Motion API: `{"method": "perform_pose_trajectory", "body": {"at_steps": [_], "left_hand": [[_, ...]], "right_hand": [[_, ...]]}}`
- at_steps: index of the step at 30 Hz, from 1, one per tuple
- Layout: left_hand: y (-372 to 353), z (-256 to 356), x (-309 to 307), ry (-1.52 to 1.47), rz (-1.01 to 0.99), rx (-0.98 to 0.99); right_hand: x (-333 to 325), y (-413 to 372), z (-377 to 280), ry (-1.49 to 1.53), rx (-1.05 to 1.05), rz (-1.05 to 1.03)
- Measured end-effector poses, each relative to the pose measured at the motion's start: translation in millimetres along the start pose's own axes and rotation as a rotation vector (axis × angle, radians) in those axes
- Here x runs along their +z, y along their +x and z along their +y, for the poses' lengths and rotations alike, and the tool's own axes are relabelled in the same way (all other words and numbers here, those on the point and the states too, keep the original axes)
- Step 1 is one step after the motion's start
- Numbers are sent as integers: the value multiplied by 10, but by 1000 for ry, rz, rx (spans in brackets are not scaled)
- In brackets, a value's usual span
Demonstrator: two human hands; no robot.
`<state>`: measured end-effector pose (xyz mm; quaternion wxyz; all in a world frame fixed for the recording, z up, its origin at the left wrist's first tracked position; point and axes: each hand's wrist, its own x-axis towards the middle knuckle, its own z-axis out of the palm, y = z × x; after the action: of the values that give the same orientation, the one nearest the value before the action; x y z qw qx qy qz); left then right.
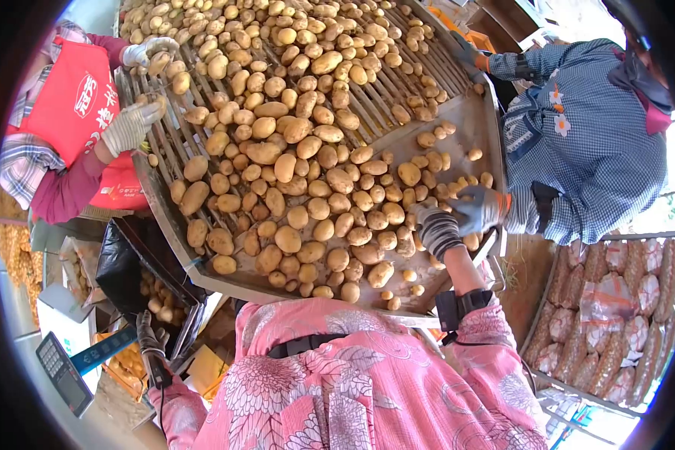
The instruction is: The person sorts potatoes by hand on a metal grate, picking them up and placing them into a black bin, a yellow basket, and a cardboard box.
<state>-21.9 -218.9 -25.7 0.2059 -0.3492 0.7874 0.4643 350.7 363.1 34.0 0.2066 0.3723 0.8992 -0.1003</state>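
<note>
My right hand point(436, 229), in a grey-striped glove, reaches over the right side of the sorting table point(397, 142). Its fingers are apart and rest among loose potatoes point(362, 200), right beside a co-worker's gloved hand point(478, 208). Down at the left, my left hand point(152, 341) wears a similar glove. Its fingers are stretched along the edge of a black-lined container point(127, 262), close to the potatoes point(161, 298) inside it. No potato shows in either hand.
Co-workers stand at the table's left and right; one at left has gloved hands point(131, 127) by the slats. A digital scale display point(66, 373) stands at lower left. Filled net bags of potatoes point(611, 322) are stacked at right. The table has a raised metal rim point(165, 225).
</note>
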Motion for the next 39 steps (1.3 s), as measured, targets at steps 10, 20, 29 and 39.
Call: {"method": "perform_pose_trajectory", "body": {"at_steps": [10,20,29,39], "left_hand": [[-1450,753,752,54,-1004,471],[-1863,800,1886,265,-1336,715],[-2922,1113,2477,563,-1644,782],[-3554,1118,2656,545,-1650,1205]], "right_hand": [[317,185,0,-165,16,-61],[416,-577,193,-52,91,101],[-189,-991,-495,1982,-130,21],[-478,-1006,-891,1610,-301,303]]}}
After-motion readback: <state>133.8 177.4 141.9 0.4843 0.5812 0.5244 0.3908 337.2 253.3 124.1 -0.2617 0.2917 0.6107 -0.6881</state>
